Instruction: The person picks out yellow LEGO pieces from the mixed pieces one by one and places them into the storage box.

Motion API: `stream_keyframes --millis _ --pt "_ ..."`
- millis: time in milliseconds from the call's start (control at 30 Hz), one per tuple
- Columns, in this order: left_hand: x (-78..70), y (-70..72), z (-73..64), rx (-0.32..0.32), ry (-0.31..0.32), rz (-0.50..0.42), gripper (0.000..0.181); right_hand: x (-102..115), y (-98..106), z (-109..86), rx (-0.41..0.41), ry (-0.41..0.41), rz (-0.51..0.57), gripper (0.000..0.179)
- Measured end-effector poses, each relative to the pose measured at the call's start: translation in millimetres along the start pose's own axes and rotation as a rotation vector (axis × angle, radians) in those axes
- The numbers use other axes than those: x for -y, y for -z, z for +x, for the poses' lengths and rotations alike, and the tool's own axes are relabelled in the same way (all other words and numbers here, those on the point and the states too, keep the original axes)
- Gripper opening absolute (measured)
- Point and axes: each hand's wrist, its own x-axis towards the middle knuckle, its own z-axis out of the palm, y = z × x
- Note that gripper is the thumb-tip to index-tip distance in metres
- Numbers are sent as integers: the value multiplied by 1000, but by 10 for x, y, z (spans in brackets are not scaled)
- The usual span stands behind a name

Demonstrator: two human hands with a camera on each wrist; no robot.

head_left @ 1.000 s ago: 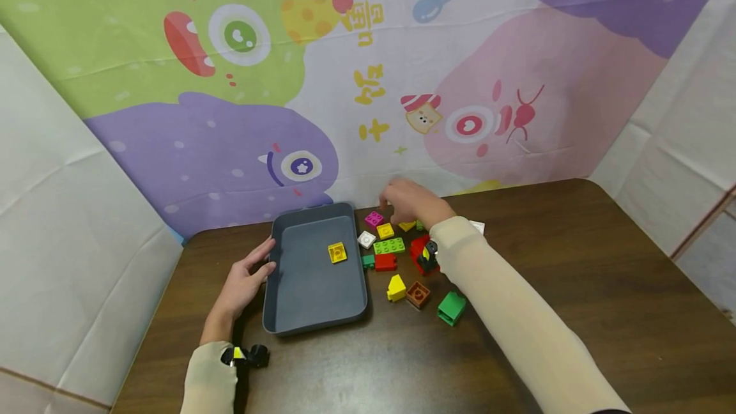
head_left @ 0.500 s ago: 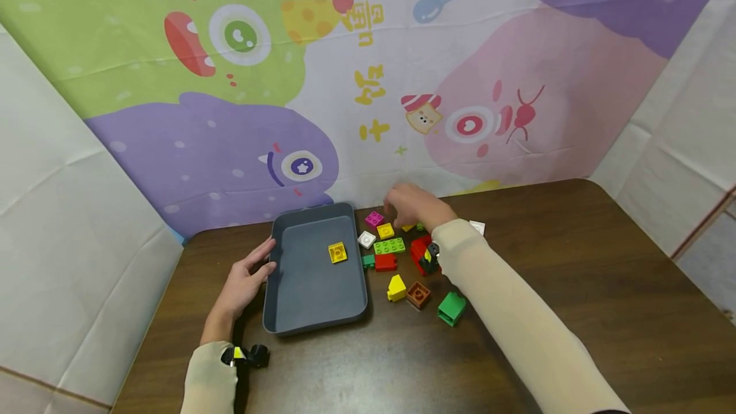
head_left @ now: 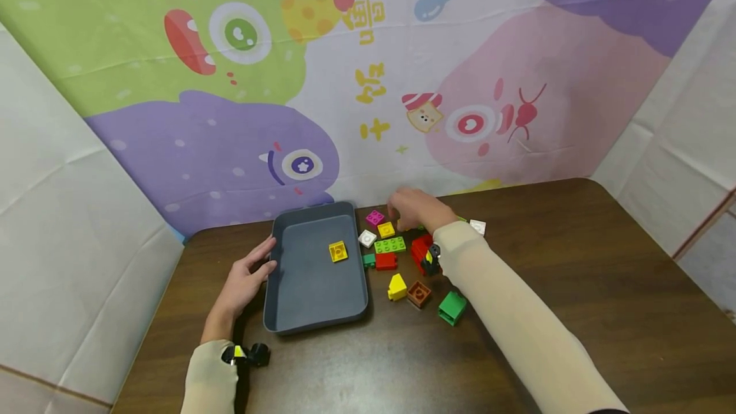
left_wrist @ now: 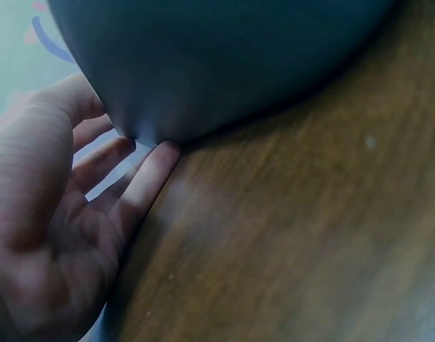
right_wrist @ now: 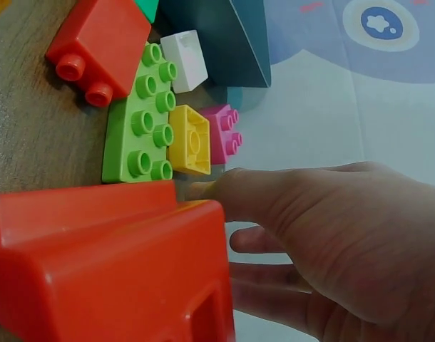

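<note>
In the head view my left hand (head_left: 244, 283) touches the left side of a dark grey tray (head_left: 315, 328), fingers fairly straight. A yellow brick (head_left: 338, 251) lies inside the tray. My right hand (head_left: 416, 209) reaches down at the back of the loose toy bricks, by another yellow brick (head_left: 402, 225) that it partly covers. In the right wrist view a large red brick (right_wrist: 125, 263) hides my right fingertips, so a grip cannot be confirmed. Nearby are a yellow square brick (right_wrist: 190, 142), a pink brick (right_wrist: 223, 134) and a lime green brick (right_wrist: 139, 121).
Right of the tray lie a white brick (head_left: 367, 239), a smaller red brick (head_left: 386, 261), a yellow sloped brick (head_left: 397, 287), a brown brick (head_left: 419, 294) and a green brick (head_left: 452, 308). Another white brick (head_left: 477, 227) sits beyond my right wrist. A printed cloth (head_left: 368, 165) hangs behind the table.
My right hand has shifted slightly right and lower, its fingertips now down at the partly covered yellow brick. My left hand and the tray have stayed put.
</note>
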Motion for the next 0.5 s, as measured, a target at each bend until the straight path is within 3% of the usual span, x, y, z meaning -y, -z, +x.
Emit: stream_keyframes --millis 500 --pt "-14 8 -7 -5 12 15 59 -3 -16 54 34 -9 -16 19"
